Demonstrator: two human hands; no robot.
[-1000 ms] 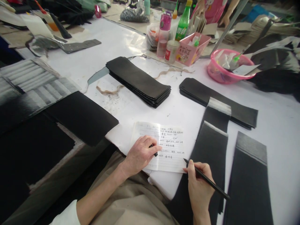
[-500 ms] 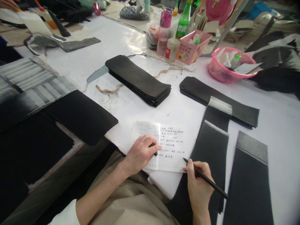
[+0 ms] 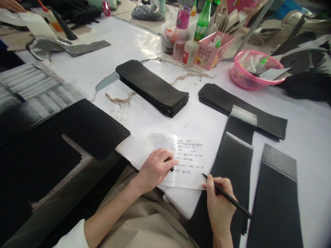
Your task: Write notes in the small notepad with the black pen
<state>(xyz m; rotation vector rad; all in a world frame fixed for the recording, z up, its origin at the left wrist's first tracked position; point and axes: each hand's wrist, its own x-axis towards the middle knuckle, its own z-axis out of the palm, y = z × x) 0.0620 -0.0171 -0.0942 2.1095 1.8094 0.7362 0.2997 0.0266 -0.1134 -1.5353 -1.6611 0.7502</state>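
An open notebook [image 3: 190,181] with handwritten lines lies at the table's near edge. My left hand [image 3: 152,170] rests on its left page and middle fold, fingers curled around a short black pen cap [image 3: 171,168]. Between the thumb and fingers of my right hand [image 3: 219,215] is a black pen [image 3: 232,200], its tip over the lower right of the right page. The right hand sits at the page's lower right corner, above a dark strip stack [image 3: 236,172].
Stacks of black strips lie behind the notebook [image 3: 152,84] and to the right [image 3: 276,203]. More black pieces [image 3: 90,127] are at left. A pink basin [image 3: 254,81], pink box [image 3: 214,51], green bottle [image 3: 203,24] and pink-capped bottle [image 3: 181,34] stand farther back. Another person's hand [image 3: 11,5] shows top left.
Both my hands and the pen stay in the same place over the notebook. At the top right, a person in pink in the background has shifted. The view has moved very slightly.
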